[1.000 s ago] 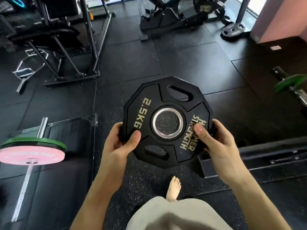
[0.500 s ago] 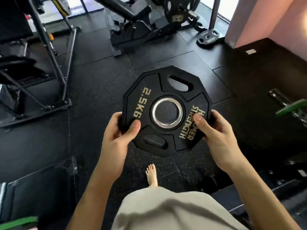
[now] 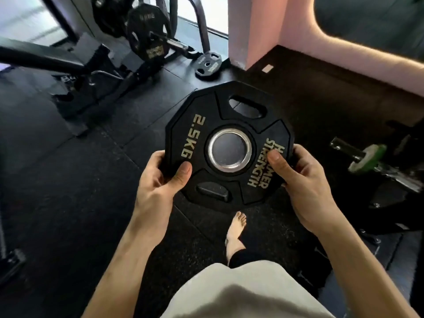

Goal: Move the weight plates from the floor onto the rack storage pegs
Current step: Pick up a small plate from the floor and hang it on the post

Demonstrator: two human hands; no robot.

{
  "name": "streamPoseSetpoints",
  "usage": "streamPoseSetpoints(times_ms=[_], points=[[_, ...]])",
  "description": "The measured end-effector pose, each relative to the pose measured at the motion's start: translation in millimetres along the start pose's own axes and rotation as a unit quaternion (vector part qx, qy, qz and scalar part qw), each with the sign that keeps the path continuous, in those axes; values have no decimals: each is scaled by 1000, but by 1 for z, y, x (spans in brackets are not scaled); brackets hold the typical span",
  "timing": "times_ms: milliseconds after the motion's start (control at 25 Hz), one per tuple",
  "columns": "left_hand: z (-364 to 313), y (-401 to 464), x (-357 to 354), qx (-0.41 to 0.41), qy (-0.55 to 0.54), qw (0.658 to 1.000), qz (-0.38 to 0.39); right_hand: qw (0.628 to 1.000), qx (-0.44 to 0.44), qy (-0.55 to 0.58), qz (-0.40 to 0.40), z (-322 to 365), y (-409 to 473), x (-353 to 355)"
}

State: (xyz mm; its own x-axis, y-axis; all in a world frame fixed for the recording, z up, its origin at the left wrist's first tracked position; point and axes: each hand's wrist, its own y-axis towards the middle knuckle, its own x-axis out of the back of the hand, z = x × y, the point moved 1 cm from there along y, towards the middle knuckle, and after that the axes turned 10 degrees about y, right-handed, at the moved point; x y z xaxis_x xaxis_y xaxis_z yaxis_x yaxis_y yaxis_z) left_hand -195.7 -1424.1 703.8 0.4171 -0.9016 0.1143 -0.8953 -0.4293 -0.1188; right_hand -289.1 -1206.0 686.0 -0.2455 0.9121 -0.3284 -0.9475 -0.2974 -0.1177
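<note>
A black 2.5 kg weight plate [image 3: 229, 115] with a steel centre ring is held flat in front of me, above the floor. My left hand [image 3: 158, 187] grips its lower left edge, thumb on top. My right hand [image 3: 302, 187] grips its right edge, thumb on the lettering. Ahead on the floor lies another small black plate [image 3: 208, 64], near the pink pillar. Behind it a larger black plate [image 3: 148, 33] hangs on a chrome storage peg [image 3: 174, 43] of the rack.
A pink pillar [image 3: 250, 31] and pink wall stand at the upper right. A barbell end with a green plate [image 3: 369, 157] lies on the right. A black bench frame [image 3: 68, 65] crosses the upper left. My bare foot [image 3: 236, 228] is on the rubber floor.
The view has swung and advanced toward the rack; the floor plate, pegs and pillar are now closer and nearer the centre. Both hands keep the same grip on the 2.5 kg plate.
</note>
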Motion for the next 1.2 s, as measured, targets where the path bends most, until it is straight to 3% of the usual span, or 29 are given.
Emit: streamPoseSetpoints(times_ms=[800, 1200], points=[[-88, 556, -184, -38, -50, 975, 212, 977, 21, -8, -214, 99, 486, 74], [-141, 789, -352, -57, -47, 928, 366, 930, 73, -3, -359, 169, 672, 157]])
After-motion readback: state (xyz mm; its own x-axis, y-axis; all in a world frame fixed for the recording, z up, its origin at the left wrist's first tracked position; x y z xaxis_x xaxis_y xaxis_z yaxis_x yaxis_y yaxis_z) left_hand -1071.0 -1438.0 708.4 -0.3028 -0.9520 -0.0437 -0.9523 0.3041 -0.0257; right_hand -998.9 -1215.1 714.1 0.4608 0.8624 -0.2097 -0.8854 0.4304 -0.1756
